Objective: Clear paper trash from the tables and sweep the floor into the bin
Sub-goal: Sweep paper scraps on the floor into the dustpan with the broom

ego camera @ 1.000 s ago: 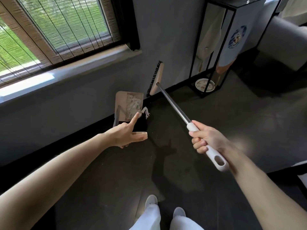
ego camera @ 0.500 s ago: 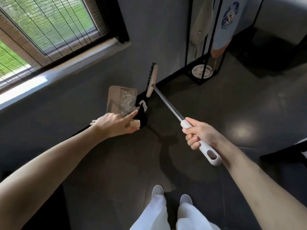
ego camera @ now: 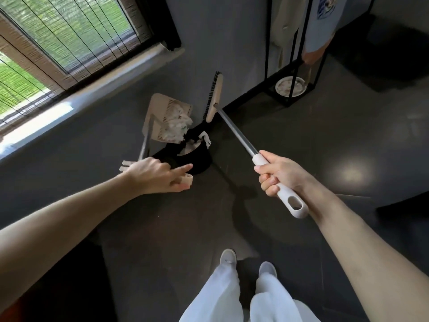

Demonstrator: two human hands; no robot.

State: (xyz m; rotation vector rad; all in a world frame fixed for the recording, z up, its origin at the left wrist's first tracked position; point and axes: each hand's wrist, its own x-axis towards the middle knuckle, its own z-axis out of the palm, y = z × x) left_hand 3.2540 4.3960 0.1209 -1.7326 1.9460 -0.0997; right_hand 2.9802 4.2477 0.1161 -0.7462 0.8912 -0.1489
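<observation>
Two hands are occupied. The beige dustpan's [ego camera: 162, 115] slim handle is held in the closed grip of the left hand [ego camera: 160, 175], index finger straight; crumpled white paper [ego camera: 177, 126] is tipped from the ribbed scoop over the round black bin [ego camera: 197, 159]. The broom's [ego camera: 236, 132] white plastic handle is clenched in the right hand [ego camera: 281, 175], bristled head raised.

The dark, glossy floor [ego camera: 325, 159] carries a black bin [ego camera: 202, 159] just beyond the left hand [ego camera: 160, 175]. Well beyond the right hand [ego camera: 278, 175] stands a black rack [ego camera: 268, 43], with a white dish [ego camera: 291, 86] at its foot. Two pale shoes [ego camera: 228, 257] stand nearer than both hands.
</observation>
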